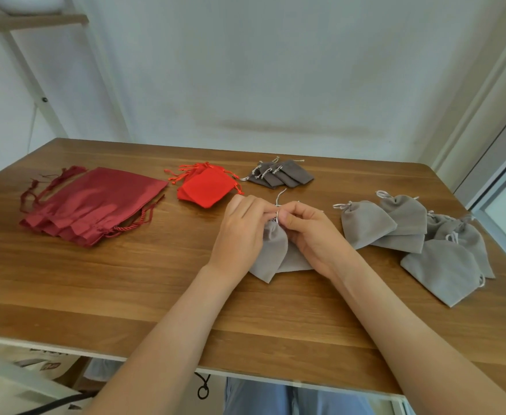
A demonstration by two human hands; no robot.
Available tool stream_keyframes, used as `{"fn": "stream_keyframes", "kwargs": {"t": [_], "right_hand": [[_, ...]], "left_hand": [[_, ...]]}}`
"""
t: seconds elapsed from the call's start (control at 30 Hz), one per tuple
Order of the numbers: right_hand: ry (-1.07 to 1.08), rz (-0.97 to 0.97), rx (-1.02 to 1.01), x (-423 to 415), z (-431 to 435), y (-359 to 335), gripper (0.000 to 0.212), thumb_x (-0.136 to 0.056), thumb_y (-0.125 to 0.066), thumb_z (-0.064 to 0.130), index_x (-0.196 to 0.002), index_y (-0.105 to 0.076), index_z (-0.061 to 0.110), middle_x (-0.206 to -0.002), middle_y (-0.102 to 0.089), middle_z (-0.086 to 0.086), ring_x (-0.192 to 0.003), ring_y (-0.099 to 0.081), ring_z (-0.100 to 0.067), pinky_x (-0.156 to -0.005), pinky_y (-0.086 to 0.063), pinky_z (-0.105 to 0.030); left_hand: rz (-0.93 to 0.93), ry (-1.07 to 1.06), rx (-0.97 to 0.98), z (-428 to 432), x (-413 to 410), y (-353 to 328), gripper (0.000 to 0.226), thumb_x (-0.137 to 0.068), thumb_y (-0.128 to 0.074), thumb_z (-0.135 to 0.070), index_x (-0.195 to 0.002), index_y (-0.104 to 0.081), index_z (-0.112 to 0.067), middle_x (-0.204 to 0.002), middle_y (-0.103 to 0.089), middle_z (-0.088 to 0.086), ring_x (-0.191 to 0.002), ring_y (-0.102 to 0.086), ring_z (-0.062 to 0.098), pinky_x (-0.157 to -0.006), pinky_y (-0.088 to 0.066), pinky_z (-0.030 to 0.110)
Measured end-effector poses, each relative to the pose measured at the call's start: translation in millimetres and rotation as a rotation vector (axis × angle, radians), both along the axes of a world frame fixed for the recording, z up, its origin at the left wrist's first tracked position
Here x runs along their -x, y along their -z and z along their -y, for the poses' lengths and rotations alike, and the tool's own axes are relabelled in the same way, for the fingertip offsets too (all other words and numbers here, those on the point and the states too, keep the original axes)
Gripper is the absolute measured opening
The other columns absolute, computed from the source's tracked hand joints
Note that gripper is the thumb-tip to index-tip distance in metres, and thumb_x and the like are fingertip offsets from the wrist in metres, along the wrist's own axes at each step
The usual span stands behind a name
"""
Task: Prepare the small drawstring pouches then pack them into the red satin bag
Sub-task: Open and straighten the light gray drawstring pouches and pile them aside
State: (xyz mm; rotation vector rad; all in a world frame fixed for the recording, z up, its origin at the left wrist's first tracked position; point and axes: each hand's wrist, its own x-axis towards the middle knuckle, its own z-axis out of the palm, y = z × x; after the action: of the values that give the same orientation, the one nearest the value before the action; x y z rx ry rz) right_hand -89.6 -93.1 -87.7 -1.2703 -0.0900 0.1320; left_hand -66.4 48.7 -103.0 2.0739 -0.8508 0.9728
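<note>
Centre: a person's left hand (242, 232) and right hand (311, 235) are meeting over a light grey velvet pouch (271, 253) that is lying on the wooden table (125, 280).
Grip: both hands are curling their fingertips in at the pouch's gathered neck and pinching it, with a pale drawstring (281, 195) sticking up between them.
Hidden: the fingers are covering the neck itself, and the right palm is overlapping the pouch's right side.
Task bag: the dark red satin bags (96, 202) are lying flat in a fanned stack at the left of the table, well apart from the hands, their cords trailing off both ends.
Behind the hands: a small stack of bright red pouches (206, 187) is sitting just beyond the left knuckles, and a fan of dark grey pouches (284, 173) is lying beside it, farther back.
Right side: a loose pile of light grey pouches (410, 229), several drawn shut, is spreading toward the table's right edge.
Surroundings: a white shelf frame (27, 73) is leaning at the left wall, and a window frame (500, 163) is showing at the right.
Writing: a pale item (48, 365) under the table's near edge is carrying dark print, too blurred to read.
</note>
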Motion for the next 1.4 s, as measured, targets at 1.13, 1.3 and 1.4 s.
{"fn": "stream_keyframes", "kwargs": {"t": [1.13, 1.3, 1.4], "right_hand": [[0.248, -0.084, 0.004, 14, 20, -27, 0.016, -0.093, -0.054, 0.01, -0.079, -0.063, 0.011, -0.073, -0.063, -0.002, -0.069, -0.056, -0.013, -0.069, -0.047, -0.028], [0.418, -0.041, 0.355, 17, 62, -54, 0.015, -0.096, -0.05, 0.01, -0.086, -0.061, 0.008, -0.078, -0.056, -0.003, -0.075, -0.053, -0.013, -0.069, -0.049, -0.025], [0.308, -0.065, 0.633, 24, 70, -52, 0.021, -0.096, -0.052, 0.027, -0.107, -0.063, 0.014, -0.094, -0.062, 0.004, -0.089, -0.057, -0.01, -0.079, -0.05, -0.026]], "left_hand": [[-0.413, 0.004, 0.035, -6, 17, -18, 0.017, -0.097, -0.048, -0.018, -0.08, -0.052, -0.017, -0.076, -0.053, -0.006, -0.073, -0.045, 0.007, -0.061, -0.034, 0.021], [-0.668, 0.216, 0.127, 3, 28, -22, 0.013, -0.097, -0.05, -0.018, -0.086, -0.057, -0.021, -0.082, -0.069, -0.009, -0.08, -0.062, -0.001, -0.075, -0.048, 0.017], [-0.696, 0.199, 0.034, 20, 28, -17, 0.016, -0.099, -0.047, -0.018, -0.085, -0.057, -0.017, -0.079, -0.068, -0.008, -0.075, -0.063, 0.0, -0.076, -0.05, 0.024]]}}
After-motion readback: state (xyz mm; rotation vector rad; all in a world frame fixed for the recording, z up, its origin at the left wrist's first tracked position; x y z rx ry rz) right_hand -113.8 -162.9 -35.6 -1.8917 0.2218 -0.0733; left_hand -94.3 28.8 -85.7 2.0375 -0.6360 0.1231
